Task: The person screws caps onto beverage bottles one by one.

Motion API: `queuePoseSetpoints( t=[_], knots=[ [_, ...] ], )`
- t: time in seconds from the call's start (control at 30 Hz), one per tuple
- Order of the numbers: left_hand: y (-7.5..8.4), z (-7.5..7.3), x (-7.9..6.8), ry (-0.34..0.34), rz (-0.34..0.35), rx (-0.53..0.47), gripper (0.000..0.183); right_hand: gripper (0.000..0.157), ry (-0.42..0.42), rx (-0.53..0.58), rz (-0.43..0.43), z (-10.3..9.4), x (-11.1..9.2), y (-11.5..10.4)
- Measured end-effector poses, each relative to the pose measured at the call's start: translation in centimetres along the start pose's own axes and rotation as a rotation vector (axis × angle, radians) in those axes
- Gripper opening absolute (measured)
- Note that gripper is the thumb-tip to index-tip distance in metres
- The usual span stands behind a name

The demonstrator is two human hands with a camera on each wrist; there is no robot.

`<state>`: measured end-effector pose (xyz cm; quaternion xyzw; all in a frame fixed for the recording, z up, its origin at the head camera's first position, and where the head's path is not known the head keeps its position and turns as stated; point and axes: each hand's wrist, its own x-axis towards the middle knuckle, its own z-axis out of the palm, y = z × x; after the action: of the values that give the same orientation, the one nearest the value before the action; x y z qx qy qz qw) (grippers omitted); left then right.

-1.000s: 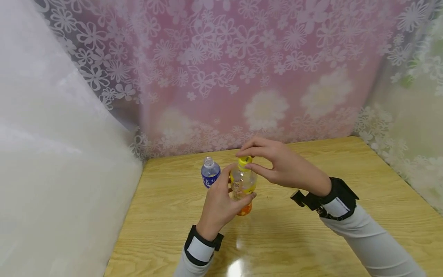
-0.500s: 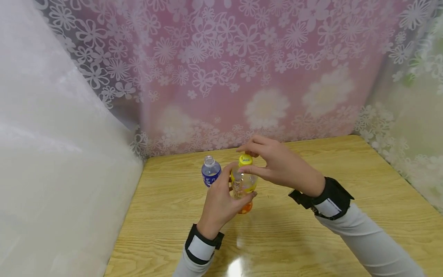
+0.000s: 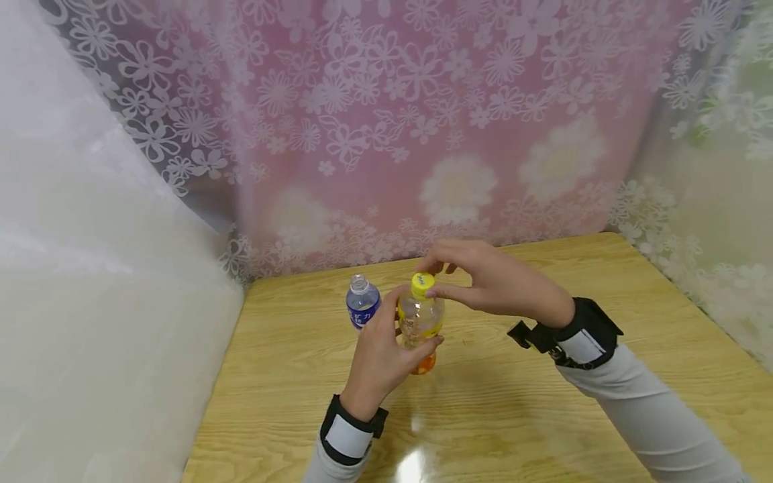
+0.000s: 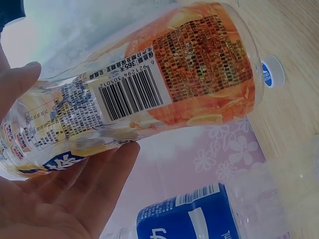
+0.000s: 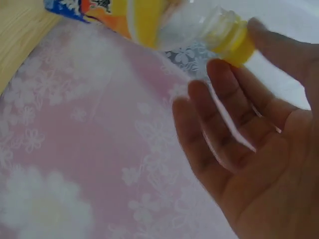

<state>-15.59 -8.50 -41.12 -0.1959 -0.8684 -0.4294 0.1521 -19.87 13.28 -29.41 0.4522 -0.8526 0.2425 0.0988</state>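
My left hand (image 3: 379, 359) grips a clear plastic drink bottle (image 3: 420, 329) round its upper body, thumb on the near side. The bottle has a yellow and orange label, with a barcode and small print facing the left wrist camera. A yellow bottle cap (image 3: 423, 284) sits on its neck. My right hand (image 3: 483, 278) pinches this cap between thumb and index finger; in the right wrist view the other fingers (image 5: 189, 134) are held off it, slightly bent. Just left of the held bottle stands a blue-labelled bottle (image 3: 363, 310) with its mouth uncapped.
A white cap with a blue top (image 4: 273, 71) lies on the wood-grain table (image 3: 290, 376), seen past the held bottle's base in the left wrist view. A pink floral curtain (image 3: 374, 134) hangs behind the table, with pale sheets at both sides.
My right fingers have loosened, shifted around the yellow cap and closed on it again, and the cap's printed top has turned. My left hand and both bottles have stayed in place.
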Motion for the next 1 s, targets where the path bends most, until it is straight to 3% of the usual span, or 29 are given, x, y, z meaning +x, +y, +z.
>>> queuePoseSetpoints(
  t=[0.13,0.23,0.37,0.53,0.63,0.73,0.87,1.0],
  knots=[
    [0.03,0.06,-0.05,0.001,0.011,0.001,0.089,0.04,0.008,-0.05,0.059,0.36,0.0,-0.35],
    [0.1,0.1,-0.04,-0.001,0.022,0.002,0.089,0.047,-0.026,0.029,0.032,0.13,-0.41,-0.27],
    [0.18,0.13,0.0,0.001,0.018,0.009,0.089,0.043,-0.047,0.098,-0.041,-0.27,-0.66,-0.06],
    [0.21,0.21,0.0,0.006,0.013,0.014,0.089,0.027,0.045,-0.036,-0.013,0.2,-0.05,-0.31],
    [0.24,0.24,0.01,0.005,0.02,0.01,0.089,0.04,0.074,-0.078,0.047,0.46,0.06,-0.48],
    [0.25,0.22,-0.09,0.006,0.024,0.005,0.089,0.046,0.03,0.013,0.02,0.3,-0.27,-0.3],
    [0.32,0.17,-0.29,0.012,0.022,0.006,0.09,0.039,-0.04,0.141,-0.044,0.01,-0.56,0.07],
    [0.41,0.27,-0.33,0.016,0.023,0.019,0.089,0.026,0.024,0.045,-0.003,0.34,-0.28,-0.17]
  ],
)
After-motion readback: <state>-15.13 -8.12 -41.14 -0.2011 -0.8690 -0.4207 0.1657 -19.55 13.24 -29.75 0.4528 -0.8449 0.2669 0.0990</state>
